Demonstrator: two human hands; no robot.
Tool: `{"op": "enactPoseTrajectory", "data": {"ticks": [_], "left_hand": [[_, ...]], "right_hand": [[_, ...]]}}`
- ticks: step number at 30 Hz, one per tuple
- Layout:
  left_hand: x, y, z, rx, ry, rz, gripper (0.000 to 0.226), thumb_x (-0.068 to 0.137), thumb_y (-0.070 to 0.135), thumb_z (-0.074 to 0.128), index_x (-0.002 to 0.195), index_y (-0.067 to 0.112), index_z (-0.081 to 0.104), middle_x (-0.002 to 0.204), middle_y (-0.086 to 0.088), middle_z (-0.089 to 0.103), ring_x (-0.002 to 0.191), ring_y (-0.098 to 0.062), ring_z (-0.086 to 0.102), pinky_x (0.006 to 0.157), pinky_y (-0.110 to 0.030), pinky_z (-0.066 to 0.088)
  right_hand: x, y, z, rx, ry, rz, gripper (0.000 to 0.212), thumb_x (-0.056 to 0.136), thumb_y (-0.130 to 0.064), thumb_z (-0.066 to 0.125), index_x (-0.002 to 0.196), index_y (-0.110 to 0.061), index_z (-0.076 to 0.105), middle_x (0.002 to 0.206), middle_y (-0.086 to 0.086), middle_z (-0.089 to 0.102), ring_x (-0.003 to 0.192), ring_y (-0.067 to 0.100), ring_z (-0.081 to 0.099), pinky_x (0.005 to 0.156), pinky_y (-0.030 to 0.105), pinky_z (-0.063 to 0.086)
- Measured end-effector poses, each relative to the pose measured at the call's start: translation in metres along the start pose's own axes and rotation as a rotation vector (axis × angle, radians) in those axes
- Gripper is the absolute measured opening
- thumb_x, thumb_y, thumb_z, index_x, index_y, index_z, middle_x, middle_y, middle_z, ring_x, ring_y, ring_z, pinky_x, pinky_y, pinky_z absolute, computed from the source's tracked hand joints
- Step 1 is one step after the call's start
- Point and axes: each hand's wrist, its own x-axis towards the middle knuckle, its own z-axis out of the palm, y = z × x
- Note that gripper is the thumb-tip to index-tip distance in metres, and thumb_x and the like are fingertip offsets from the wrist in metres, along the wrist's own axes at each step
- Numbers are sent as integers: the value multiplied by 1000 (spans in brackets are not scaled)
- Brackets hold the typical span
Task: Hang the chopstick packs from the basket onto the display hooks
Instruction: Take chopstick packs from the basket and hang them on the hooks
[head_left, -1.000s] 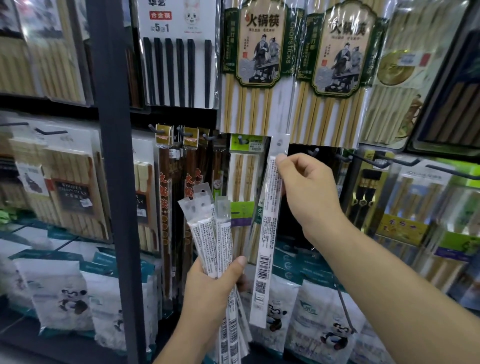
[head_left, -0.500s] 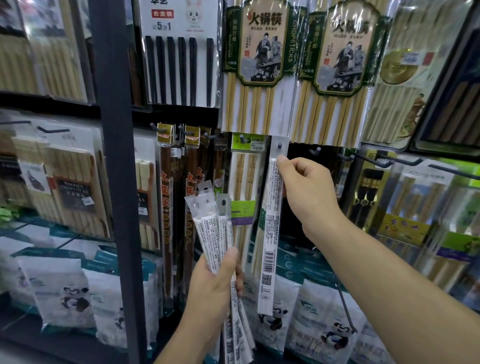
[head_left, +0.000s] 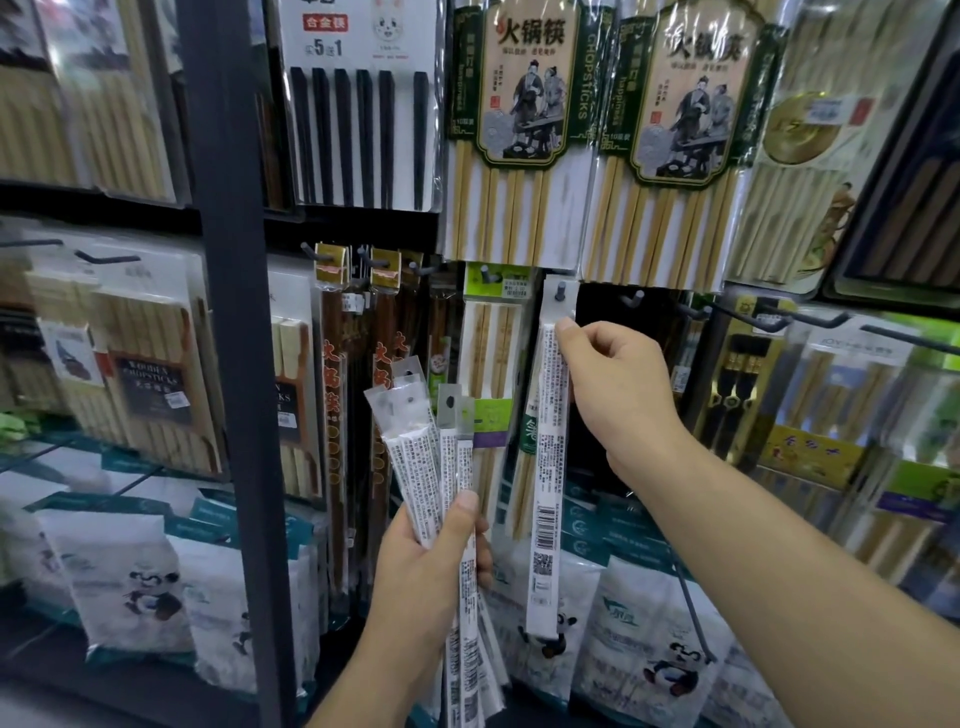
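One pack (head_left: 548, 467) at the hook (head_left: 560, 291): its tab hole sits over the hook's tip, apparently threaded on but not pushed back. Right hand (head_left: 618, 395): thumb and curled fingers pinch this pack just under the tab. Left hand (head_left: 431, 577): closed around the lower part of a fanned bundle (head_left: 415, 467), at least four tabs showing, held low and left of the hook. Basket: not in view. Progress, judged: one pack nearly hung, not let go; the bundle is left to hang. Neighbouring hook (head_left: 635, 299), to the right, is bare. Setting: shop; dark post (head_left: 234, 364) at left, large chopstick cards (head_left: 519, 130) above, panda-printed bags (head_left: 130, 571) below.
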Motion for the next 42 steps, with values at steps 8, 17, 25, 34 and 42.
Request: {"op": "enactPoseTrajectory", "data": {"ticks": [8,17,25,34,42], "left_hand": [[-1,0,0,-17,18,6,32,85,38,74,108,17,72,85,-13,78,68,-24,76,58,-27,59],[-3,0,2,-53,-43,90,29,80,42,78,108,33,78,110,-2,79,98,-20,77,75,-25,61],[1,-3,0,-70,-21,58,34,82,47,76,114,38,75,119,5,77,112,-16,73,100,-47,53],[2,-7,-1,-36,4,59,32,70,54,77,89,29,76,89,-7,78,82,-20,75,71,-30,61],[1,-5,-2,-97,-44,61,27,79,36,77,98,17,74,83,-14,74,73,-22,71,61,-30,58]], "right_hand": [[-28,13,-2,-198,26,-51,29,96,-40,65,76,-22,54,64,-10,56,56,-2,50,52,15,37],[-64,17,18,-138,-357,4,24,94,-40,69,76,-23,67,64,-8,59,59,4,55,59,33,55],[-37,-5,7,72,-148,-26,25,101,-24,60,78,-15,68,58,-7,58,54,4,54,52,19,49],[0,-25,1,65,2,-75,34,103,-25,54,85,2,64,77,26,59,62,18,50,62,38,48],[7,-18,3,22,30,-49,39,102,-30,55,78,1,58,57,-4,45,56,11,45,62,39,52]]}}
